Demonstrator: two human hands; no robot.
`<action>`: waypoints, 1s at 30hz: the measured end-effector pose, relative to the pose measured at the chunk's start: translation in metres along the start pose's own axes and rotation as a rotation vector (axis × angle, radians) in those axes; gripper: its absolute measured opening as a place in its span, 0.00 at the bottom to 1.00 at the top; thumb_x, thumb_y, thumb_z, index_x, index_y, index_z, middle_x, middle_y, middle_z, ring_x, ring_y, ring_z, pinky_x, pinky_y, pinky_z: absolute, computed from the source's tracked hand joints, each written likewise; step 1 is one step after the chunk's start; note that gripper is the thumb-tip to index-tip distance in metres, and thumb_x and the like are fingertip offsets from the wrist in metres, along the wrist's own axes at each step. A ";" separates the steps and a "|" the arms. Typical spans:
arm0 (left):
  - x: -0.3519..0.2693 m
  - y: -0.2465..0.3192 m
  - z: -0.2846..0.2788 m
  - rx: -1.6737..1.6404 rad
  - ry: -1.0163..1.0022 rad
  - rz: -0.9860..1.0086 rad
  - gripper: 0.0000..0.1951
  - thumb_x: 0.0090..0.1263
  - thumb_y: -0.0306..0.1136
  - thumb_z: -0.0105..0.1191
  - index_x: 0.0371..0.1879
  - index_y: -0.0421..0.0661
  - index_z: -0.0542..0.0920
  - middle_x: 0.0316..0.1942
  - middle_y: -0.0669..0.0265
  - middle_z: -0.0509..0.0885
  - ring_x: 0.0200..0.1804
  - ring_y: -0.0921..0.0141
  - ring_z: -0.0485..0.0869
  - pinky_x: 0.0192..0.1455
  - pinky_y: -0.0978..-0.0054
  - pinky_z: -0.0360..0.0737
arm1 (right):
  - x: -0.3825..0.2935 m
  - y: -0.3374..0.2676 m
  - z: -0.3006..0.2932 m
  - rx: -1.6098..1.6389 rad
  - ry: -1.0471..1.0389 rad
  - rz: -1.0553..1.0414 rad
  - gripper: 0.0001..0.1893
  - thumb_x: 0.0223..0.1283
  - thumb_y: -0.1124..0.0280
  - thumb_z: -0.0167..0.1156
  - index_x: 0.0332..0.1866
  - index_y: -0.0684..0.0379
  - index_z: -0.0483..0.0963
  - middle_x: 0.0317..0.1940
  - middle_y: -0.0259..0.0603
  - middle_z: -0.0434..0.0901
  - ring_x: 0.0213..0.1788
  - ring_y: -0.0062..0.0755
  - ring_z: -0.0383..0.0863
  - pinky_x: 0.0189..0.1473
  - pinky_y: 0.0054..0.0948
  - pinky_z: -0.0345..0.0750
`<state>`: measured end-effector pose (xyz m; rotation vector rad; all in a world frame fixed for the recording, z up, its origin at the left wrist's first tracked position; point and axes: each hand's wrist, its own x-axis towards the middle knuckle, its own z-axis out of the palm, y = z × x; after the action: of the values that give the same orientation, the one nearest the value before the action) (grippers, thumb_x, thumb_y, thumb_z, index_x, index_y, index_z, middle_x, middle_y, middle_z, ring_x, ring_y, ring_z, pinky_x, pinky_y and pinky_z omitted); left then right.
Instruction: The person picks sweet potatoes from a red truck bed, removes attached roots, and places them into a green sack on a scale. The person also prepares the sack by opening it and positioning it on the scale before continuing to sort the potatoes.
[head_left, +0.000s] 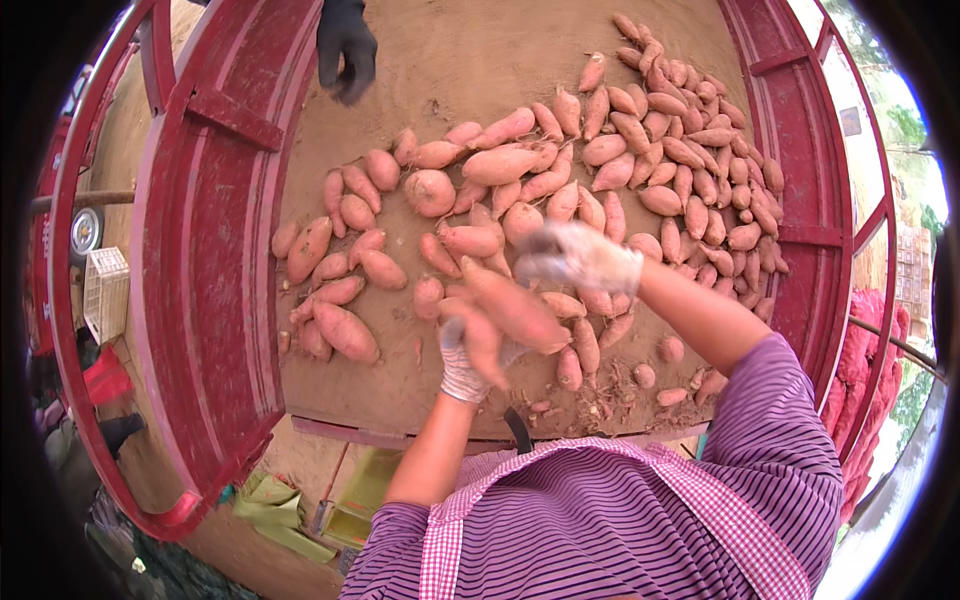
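My left hand (469, 360), in a white-grey knit glove, holds sweet potatoes: a smaller one (480, 341) lies across the palm and a larger one (517, 307) rests above and beside it. Blurred by motion, my right hand (574, 255), also gloved, is palm-down just over the pile near the larger one; its fingertips are indistinct and no sweet potato shows in it. Around both hands, reddish sweet potatoes (499, 165) lie on the soil-covered truck bed (450, 67). A denser heap (697, 165) is at the right, and a looser group (345, 330) at the left.
Red metal side walls (217, 225) flank the bed. Another person's black-gloved hand (346, 60) hangs over its far left part. Small roots and scraps (615, 397) lie by the near edge. Outside are a white plastic crate (106, 294), red mesh sacks (862, 360) and a green container (364, 499).
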<state>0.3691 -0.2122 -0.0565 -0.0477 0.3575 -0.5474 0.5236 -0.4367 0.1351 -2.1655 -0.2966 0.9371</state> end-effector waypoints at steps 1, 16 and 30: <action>-0.007 0.007 -0.021 -0.009 0.107 0.085 0.41 0.71 0.62 0.52 0.77 0.51 0.58 0.80 0.64 0.56 0.79 0.58 0.56 0.83 0.50 0.47 | 0.021 -0.006 -0.003 -0.210 0.179 -0.116 0.30 0.59 0.60 0.68 0.64 0.62 0.70 0.54 0.51 0.79 0.60 0.50 0.78 0.65 0.43 0.72; -0.083 0.013 0.011 0.102 -0.264 0.108 0.39 0.74 0.56 0.53 0.76 0.46 0.59 0.75 0.62 0.63 0.77 0.61 0.60 0.82 0.58 0.52 | -0.019 -0.060 0.110 0.731 -0.033 0.031 0.33 0.67 0.55 0.65 0.73 0.58 0.65 0.63 0.41 0.74 0.64 0.35 0.75 0.63 0.32 0.76; -0.491 -0.051 -0.026 0.506 0.562 0.608 0.55 0.59 0.66 0.64 0.79 0.47 0.55 0.77 0.60 0.65 0.76 0.56 0.65 0.79 0.55 0.63 | -0.119 -0.145 0.441 0.428 -0.892 -0.414 0.45 0.63 0.39 0.60 0.77 0.58 0.59 0.73 0.58 0.63 0.76 0.50 0.62 0.75 0.47 0.62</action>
<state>-0.0546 -0.0004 0.0835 0.6966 0.7363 -0.0216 0.1398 -0.1511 0.1014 -1.1347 -0.8403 1.4978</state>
